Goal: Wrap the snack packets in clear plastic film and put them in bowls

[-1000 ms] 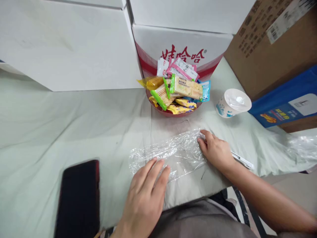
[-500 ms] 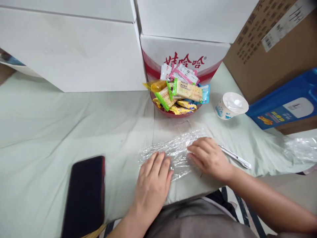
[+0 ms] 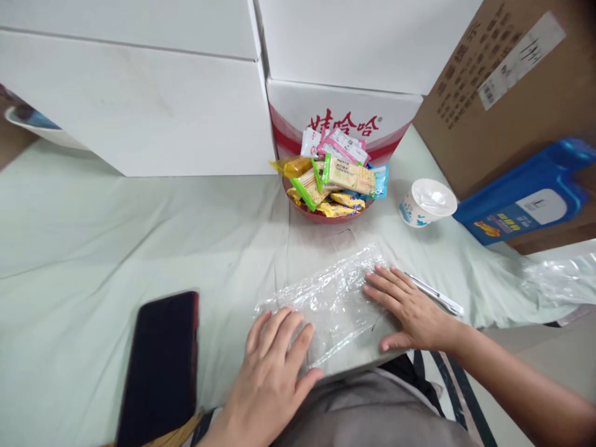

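Observation:
A crinkled clear plastic bag [image 3: 333,304] lies flat on the pale green cloth near the front edge. My left hand [image 3: 272,366] rests on its left end, fingers spread. On the bag's right end lies my right hand [image 3: 410,310], palm down with the fingers apart and the thumb pointing left. A silver pen [image 3: 437,295] lies just beyond the right hand. Behind the bag stands a dark red bowl [image 3: 321,217] heaped with wrapped snacks [image 3: 347,174] in green, yellow, pink and blue packaging.
A black phone [image 3: 161,366] lies at the left. To the right of the bowl is a paper cup [image 3: 428,202] with clear plastic inside. White boxes [image 3: 186,112] stand behind, and a brown carton [image 3: 521,112] and a blue container [image 3: 531,192] stand at the right.
Both hands have spread outward and toward me, the left down-left and the right to the right. The bag is stretched wider and flatter between them. The camera view has shifted slightly.

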The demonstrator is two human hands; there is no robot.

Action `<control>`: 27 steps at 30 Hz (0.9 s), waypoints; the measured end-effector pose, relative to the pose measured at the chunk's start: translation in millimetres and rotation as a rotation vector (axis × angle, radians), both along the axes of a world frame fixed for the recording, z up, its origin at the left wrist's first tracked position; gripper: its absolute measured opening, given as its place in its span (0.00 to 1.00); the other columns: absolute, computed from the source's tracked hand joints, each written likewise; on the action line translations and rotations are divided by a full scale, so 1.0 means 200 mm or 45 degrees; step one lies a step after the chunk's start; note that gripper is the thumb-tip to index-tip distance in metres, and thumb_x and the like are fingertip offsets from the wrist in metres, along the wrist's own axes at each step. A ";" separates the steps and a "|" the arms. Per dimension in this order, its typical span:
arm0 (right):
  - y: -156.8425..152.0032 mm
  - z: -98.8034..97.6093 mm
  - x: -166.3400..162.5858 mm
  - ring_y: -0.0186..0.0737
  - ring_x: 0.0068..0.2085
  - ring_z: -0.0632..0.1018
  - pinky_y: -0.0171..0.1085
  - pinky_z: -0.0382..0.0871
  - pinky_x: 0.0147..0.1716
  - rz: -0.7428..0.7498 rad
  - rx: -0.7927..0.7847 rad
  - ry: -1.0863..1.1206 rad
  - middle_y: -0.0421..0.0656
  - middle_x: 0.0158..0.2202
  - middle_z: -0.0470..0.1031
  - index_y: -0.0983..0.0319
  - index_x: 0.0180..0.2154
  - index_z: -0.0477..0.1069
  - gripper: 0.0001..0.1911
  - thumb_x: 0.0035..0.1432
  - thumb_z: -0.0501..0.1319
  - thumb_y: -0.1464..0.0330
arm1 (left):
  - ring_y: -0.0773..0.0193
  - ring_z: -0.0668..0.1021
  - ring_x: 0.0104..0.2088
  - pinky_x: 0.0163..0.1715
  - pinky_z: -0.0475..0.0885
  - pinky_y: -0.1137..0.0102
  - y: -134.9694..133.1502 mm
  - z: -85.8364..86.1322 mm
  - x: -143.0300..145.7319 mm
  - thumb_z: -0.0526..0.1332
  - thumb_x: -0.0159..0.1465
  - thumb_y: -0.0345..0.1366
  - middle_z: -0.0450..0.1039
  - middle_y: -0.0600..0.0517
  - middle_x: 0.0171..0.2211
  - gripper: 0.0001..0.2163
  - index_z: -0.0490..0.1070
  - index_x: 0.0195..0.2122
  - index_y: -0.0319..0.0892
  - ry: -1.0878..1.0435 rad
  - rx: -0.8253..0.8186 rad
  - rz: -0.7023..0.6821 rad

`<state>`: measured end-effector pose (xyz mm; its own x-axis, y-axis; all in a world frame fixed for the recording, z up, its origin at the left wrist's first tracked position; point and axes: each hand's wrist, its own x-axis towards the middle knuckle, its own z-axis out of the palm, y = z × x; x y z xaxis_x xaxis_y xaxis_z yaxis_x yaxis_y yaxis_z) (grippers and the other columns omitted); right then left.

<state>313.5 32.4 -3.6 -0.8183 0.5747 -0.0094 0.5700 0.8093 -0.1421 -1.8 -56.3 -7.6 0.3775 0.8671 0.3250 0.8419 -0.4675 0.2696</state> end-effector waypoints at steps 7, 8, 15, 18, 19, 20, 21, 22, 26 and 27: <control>-0.16 -0.01 0.18 0.55 0.66 0.59 0.53 0.61 0.59 -0.033 0.054 0.076 0.54 0.64 0.62 0.63 0.62 0.61 0.40 0.57 0.59 0.45 | 0.47 0.67 0.61 0.61 0.61 0.50 -0.11 -0.06 -0.11 0.60 0.65 0.38 0.72 0.45 0.52 0.10 0.73 0.45 0.41 -0.085 0.000 -0.102; -0.17 0.00 0.18 0.54 0.65 0.61 0.52 0.63 0.58 -0.025 0.053 0.094 0.53 0.63 0.64 0.63 0.61 0.63 0.37 0.58 0.60 0.47 | 0.49 0.69 0.59 0.61 0.61 0.50 -0.12 -0.05 -0.10 0.59 0.65 0.35 0.74 0.46 0.49 0.07 0.73 0.43 0.41 -0.121 0.026 -0.101; -0.21 0.05 0.12 0.48 0.50 0.74 0.47 0.70 0.48 -0.044 -0.068 0.214 0.52 0.49 0.75 0.64 0.54 0.69 0.26 0.61 0.62 0.55 | 0.59 0.77 0.49 0.50 0.74 0.65 -0.14 0.01 -0.14 0.55 0.66 0.24 0.76 0.48 0.39 0.08 0.72 0.39 0.40 -0.276 -0.016 -0.241; -0.21 0.07 0.10 0.45 0.47 0.75 0.46 0.70 0.46 -0.093 -0.106 0.276 0.49 0.45 0.75 0.62 0.48 0.72 0.13 0.64 0.59 0.64 | 0.61 0.79 0.46 0.47 0.76 0.68 -0.14 0.01 -0.16 0.55 0.66 0.24 0.77 0.48 0.39 0.08 0.71 0.42 0.40 -0.303 0.000 -0.153; -0.21 0.07 0.09 0.44 0.47 0.75 0.46 0.70 0.47 -0.113 -0.117 0.313 0.48 0.45 0.75 0.61 0.46 0.72 0.10 0.65 0.57 0.68 | 0.62 0.80 0.44 0.46 0.76 0.69 -0.13 0.00 -0.17 0.55 0.66 0.25 0.77 0.48 0.38 0.08 0.70 0.42 0.40 -0.308 0.015 -0.113; -0.20 0.07 0.08 0.44 0.47 0.75 0.45 0.70 0.47 -0.141 -0.133 0.356 0.48 0.44 0.76 0.60 0.45 0.71 0.09 0.65 0.56 0.70 | 0.63 0.80 0.40 0.43 0.77 0.70 -0.12 0.00 -0.17 0.55 0.66 0.25 0.78 0.49 0.37 0.07 0.70 0.41 0.40 -0.308 0.040 -0.066; -0.19 0.08 0.07 0.43 0.46 0.76 0.45 0.71 0.46 -0.180 -0.147 0.404 0.47 0.43 0.76 0.60 0.44 0.71 0.09 0.65 0.54 0.72 | 0.65 0.81 0.36 0.40 0.76 0.72 -0.10 0.00 -0.17 0.55 0.67 0.26 0.78 0.50 0.35 0.06 0.70 0.41 0.40 -0.300 0.079 -0.017; -0.18 0.07 0.06 0.42 0.45 0.77 0.43 0.72 0.45 -0.233 -0.160 0.446 0.47 0.41 0.77 0.60 0.44 0.70 0.09 0.66 0.53 0.72 | 0.66 0.80 0.32 0.37 0.76 0.73 -0.08 0.00 -0.16 0.56 0.67 0.27 0.78 0.51 0.33 0.05 0.70 0.41 0.40 -0.284 0.128 0.037; -0.11 0.05 -0.01 0.40 0.37 0.79 0.39 0.73 0.37 -0.535 -0.134 0.464 0.44 0.37 0.78 0.60 0.43 0.70 0.10 0.68 0.51 0.69 | 0.68 0.78 0.26 0.32 0.71 0.74 0.03 0.00 -0.12 0.58 0.67 0.31 0.77 0.53 0.30 0.03 0.71 0.40 0.40 -0.118 0.287 0.280; -0.10 0.04 -0.02 0.40 0.37 0.80 0.39 0.73 0.37 -0.594 -0.111 0.431 0.44 0.37 0.79 0.60 0.43 0.70 0.11 0.68 0.50 0.68 | 0.68 0.79 0.27 0.31 0.71 0.74 0.06 -0.01 -0.12 0.59 0.67 0.31 0.78 0.53 0.30 0.03 0.71 0.40 0.40 -0.067 0.319 0.330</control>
